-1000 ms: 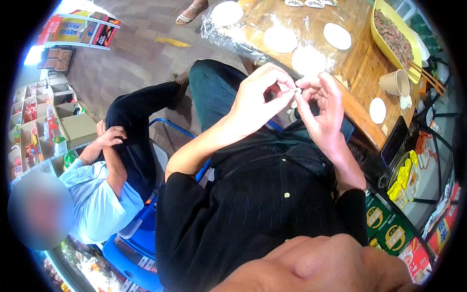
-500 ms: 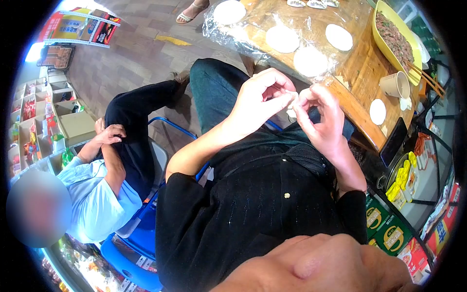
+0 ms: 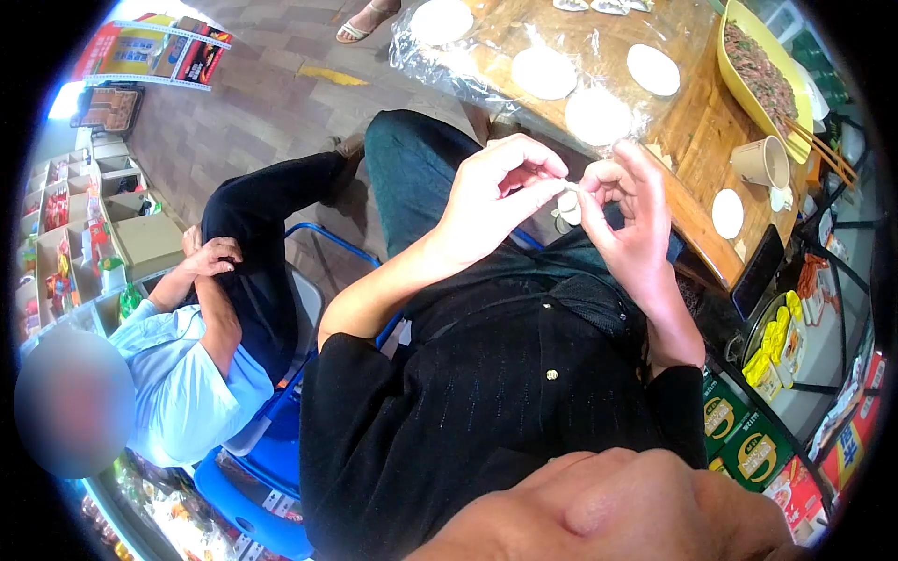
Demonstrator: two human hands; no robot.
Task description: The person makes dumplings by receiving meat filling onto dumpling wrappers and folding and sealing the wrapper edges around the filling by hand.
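Note:
Between my two hands is a small white dumpling (image 3: 568,203), mostly covered by the fingers, above my lap at the table edge. My left hand (image 3: 496,196) pinches its one side with thumb and forefinger. From the other side, the thumb and forefinger of my right hand (image 3: 629,210) pinch its edge, the other fingers raised. Close by on the table lie round dough wrappers (image 3: 599,117), some on clear plastic film (image 3: 477,79). A yellow bowl (image 3: 728,65) of minced filling (image 3: 760,79) with chopsticks (image 3: 823,150) stands to the right.
A paper cup (image 3: 760,164), a single wrapper (image 3: 727,214) and a dark phone (image 3: 756,271) are near the table's right edge. Finished dumplings (image 3: 608,6) lie at the far edge. A seated person (image 3: 201,365) is on my left, beside shelves (image 3: 94,224) of goods.
My right hand has turned slightly, its fingers lifting and straightening a little. The dumpling shows a bit more below the fingertips. My left hand stays nearly in place.

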